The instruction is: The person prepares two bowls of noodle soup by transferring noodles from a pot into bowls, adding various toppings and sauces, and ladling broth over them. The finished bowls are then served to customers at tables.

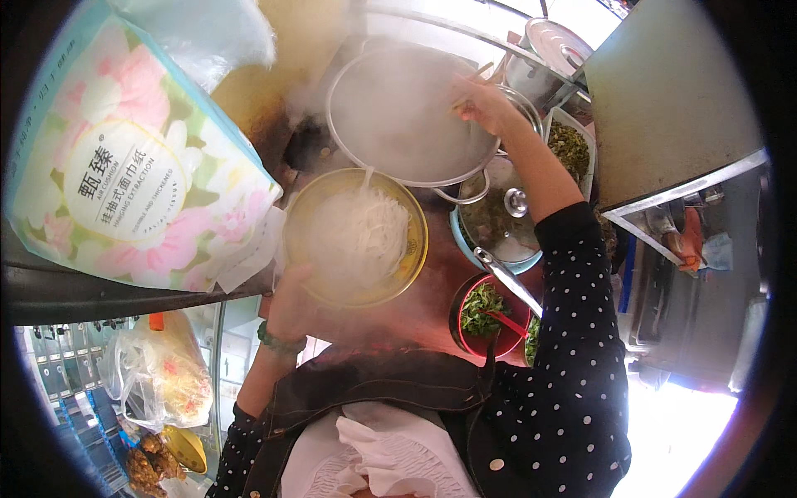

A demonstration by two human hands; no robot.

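Thick steam drifts over a large metal pot (408,118). My right hand (482,103) is above its right side, gripping wooden chopsticks (482,70) whose lower ends are lost in the steam. Just in front of the pot is a yellow bowl (418,274) of pale noodles (380,236), with a strand or two trailing up over its rim toward the pot. My left hand (292,292) holds the bowl by its near left side; the vapour blurs the fingers.
A hanging tissue pack (137,162) fills the upper left. Right of the bowl stand a light-blue container under a glass lid (498,218), a metal handle (507,280) and a red bowl (464,333) of chopped greens. Farther right is a white tray (588,180) of chopped vegetables.
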